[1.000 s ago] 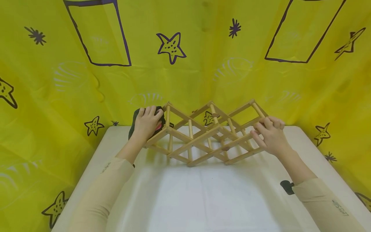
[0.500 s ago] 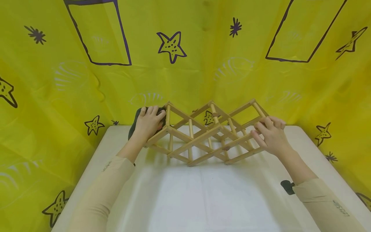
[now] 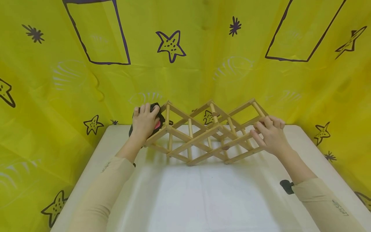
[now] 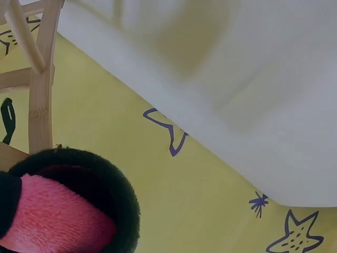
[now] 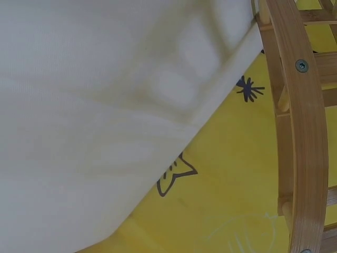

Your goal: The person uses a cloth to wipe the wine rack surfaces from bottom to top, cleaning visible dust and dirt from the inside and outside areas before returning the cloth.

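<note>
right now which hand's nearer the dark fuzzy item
Left: the left hand grips the dark fuzzy item; the right hand is farther, at the right end of the wooden rack.

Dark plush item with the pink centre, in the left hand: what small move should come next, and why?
Probably ease the dark fuzzy pink-centred plush item slightly toward the left end of the light wooden lattice rack: the left hand holds it beside that end, a thin dark loop shows close by, and the right hand grips the opposite end, so the rack seems steadied.
</note>
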A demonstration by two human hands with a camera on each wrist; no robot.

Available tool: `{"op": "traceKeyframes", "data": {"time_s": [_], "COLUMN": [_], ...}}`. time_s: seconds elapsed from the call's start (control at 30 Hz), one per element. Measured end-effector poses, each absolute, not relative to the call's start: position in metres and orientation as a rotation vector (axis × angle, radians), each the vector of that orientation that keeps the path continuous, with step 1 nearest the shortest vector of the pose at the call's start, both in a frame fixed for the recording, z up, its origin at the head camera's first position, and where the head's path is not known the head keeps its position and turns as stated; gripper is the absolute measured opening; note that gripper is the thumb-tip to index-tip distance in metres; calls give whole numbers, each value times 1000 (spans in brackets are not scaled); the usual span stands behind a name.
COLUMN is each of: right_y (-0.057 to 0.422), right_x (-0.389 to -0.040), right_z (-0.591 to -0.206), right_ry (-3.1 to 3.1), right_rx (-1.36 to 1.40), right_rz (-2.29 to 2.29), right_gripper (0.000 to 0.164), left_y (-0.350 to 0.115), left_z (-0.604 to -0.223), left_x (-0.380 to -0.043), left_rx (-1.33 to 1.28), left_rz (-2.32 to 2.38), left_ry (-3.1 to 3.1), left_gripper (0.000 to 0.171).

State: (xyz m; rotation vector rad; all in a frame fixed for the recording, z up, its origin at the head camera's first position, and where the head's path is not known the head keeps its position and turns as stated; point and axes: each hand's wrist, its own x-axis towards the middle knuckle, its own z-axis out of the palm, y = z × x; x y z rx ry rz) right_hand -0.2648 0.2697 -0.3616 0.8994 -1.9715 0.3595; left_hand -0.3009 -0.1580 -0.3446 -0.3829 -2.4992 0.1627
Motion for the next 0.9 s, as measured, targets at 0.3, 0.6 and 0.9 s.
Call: {"op": "traceKeyframes", "data": {"time_s": [0.3,0.6,0.9], "right_y": [269,269,269], "right_x": [-264,-264,-266], "right_z": [-361,-360,-361], "right_ry": [-1977,-1951,-1924], "right_rx": [896,899,912], "right_rz": [360,357,361], "right_gripper": [43,43,42], "left_y": [-159,-161,-157], "left_z": [-344,-349,-343], "left_x": [-299,-304,-302], "left_rx": [-147,-348,-714], "left_rz": [77,184,431], "left_ry": [-2524,-2302,-2435], "left_gripper": [42,40,33]}}
